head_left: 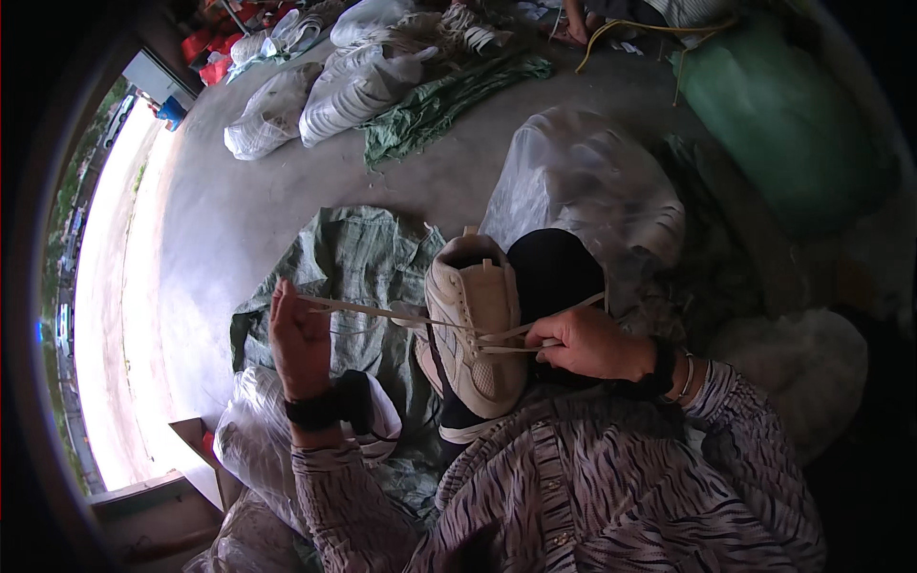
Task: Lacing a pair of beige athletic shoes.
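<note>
A beige sneaker point(492, 304) rests on my lap, its opening away from me and its toe toward me. Pale shoelaces point(377, 310) run out of it to both sides. Left of the shoe, my left hand point(300, 334) is raised, its fingers closed on one stretched lace. Close to the shoe's right side, my right hand point(597, 344) pinches lace between thumb and fingers. Part of another light shoe point(427, 366) shows beneath the sneaker's left side. Dark cloth covers my knee point(557, 267) behind the right hand.
A green woven sack point(358, 253) lies in front of me on the left. Clear plastic bags point(587, 181) stand ahead, with more full white bags point(358, 91) farther off. At the far right is a large green sack point(788, 124). Another person's hand point(576, 27) shows at the top.
</note>
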A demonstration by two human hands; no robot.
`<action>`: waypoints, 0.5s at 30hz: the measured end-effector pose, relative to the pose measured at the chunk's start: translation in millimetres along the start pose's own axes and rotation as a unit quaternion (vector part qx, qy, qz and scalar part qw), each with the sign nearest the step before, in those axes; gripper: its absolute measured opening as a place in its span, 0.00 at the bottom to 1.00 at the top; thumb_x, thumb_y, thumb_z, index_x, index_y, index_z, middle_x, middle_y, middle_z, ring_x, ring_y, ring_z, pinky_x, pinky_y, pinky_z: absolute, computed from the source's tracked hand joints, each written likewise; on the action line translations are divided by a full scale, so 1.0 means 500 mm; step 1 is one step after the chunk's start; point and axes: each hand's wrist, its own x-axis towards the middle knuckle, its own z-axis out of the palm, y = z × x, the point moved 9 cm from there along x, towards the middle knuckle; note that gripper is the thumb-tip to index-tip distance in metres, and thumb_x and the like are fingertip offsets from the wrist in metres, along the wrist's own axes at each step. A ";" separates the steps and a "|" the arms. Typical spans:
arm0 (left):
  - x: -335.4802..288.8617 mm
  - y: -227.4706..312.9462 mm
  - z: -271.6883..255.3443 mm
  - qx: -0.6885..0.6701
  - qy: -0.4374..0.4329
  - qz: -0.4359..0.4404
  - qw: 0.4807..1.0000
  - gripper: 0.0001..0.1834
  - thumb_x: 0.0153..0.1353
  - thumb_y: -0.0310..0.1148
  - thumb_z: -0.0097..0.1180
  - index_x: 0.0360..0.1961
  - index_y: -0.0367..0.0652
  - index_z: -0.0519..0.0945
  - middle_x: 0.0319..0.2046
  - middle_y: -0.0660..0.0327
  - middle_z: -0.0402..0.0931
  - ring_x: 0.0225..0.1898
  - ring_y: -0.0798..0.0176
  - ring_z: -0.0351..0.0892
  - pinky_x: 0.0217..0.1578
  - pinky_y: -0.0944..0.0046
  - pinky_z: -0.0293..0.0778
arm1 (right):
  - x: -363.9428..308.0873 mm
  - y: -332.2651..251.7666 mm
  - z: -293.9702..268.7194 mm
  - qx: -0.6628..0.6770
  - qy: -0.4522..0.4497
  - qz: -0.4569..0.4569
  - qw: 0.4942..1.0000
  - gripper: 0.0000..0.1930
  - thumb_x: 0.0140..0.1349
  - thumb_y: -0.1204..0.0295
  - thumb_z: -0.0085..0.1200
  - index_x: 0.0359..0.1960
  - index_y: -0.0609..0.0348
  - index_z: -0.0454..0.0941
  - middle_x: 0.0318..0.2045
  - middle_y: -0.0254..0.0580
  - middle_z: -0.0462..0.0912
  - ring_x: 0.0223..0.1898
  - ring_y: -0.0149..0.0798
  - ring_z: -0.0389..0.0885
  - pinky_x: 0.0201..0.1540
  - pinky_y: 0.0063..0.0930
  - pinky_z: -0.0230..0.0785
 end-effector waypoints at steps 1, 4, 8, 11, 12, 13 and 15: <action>0.016 0.020 -0.002 0.021 0.002 0.001 1.000 0.05 0.66 0.30 0.46 0.31 0.48 0.69 0.14 0.74 0.55 0.12 0.79 0.46 0.13 0.75 0.45 | 0.000 -0.008 0.005 0.000 -0.025 -0.030 0.999 0.10 0.53 0.76 0.57 0.38 0.62 0.77 0.29 0.42 0.81 0.28 0.32 0.80 0.33 0.26 0.70; 0.028 0.042 -0.005 0.072 0.031 -0.006 0.997 0.05 0.66 0.30 0.46 0.31 0.47 0.70 0.14 0.74 0.54 0.12 0.79 0.46 0.12 0.75 0.45 | 0.010 -0.023 0.011 0.010 -0.057 -0.018 0.998 0.09 0.52 0.76 0.58 0.35 0.62 0.78 0.29 0.42 0.81 0.31 0.33 0.80 0.35 0.27 0.70; 0.036 0.075 -0.013 0.095 0.023 0.013 0.995 0.04 0.65 0.31 0.47 0.32 0.47 0.70 0.14 0.74 0.55 0.13 0.80 0.47 0.13 0.76 0.46 | 0.012 -0.019 0.002 -0.005 0.019 -0.064 0.998 0.07 0.50 0.73 0.59 0.31 0.58 0.78 0.31 0.41 0.79 0.33 0.42 0.79 0.36 0.30 0.70; 0.019 0.084 -0.053 0.112 0.098 0.005 0.989 0.05 0.65 0.31 0.48 0.30 0.48 0.70 0.14 0.74 0.55 0.13 0.80 0.46 0.12 0.76 0.46 | 0.004 -0.047 0.001 0.026 0.075 -0.115 0.990 0.06 0.50 0.74 0.59 0.30 0.58 0.78 0.31 0.40 0.76 0.33 0.41 0.78 0.36 0.30 0.70; 0.024 0.073 -0.053 0.110 0.094 0.001 0.990 0.05 0.65 0.31 0.48 0.30 0.48 0.70 0.14 0.74 0.55 0.13 0.80 0.46 0.12 0.76 0.46 | 0.005 -0.042 -0.001 0.024 0.079 -0.111 0.990 0.06 0.50 0.74 0.59 0.30 0.58 0.78 0.31 0.40 0.76 0.33 0.41 0.78 0.36 0.30 0.70; 0.031 0.066 -0.055 0.104 0.094 0.004 0.990 0.06 0.65 0.31 0.48 0.29 0.49 0.69 0.13 0.75 0.54 0.13 0.80 0.46 0.12 0.75 0.46 | 0.000 -0.044 -0.017 -0.003 0.125 -0.127 0.984 0.06 0.49 0.76 0.60 0.31 0.58 0.79 0.32 0.39 0.75 0.32 0.39 0.77 0.34 0.27 0.70; 0.015 0.100 -0.080 0.107 0.104 0.019 0.989 0.08 0.65 0.31 0.48 0.27 0.49 0.68 0.13 0.75 0.53 0.12 0.80 0.46 0.12 0.75 0.45 | -0.006 -0.062 -0.023 -0.022 0.162 -0.155 0.974 0.07 0.48 0.79 0.60 0.31 0.57 0.80 0.32 0.38 0.74 0.31 0.37 0.77 0.32 0.24 0.69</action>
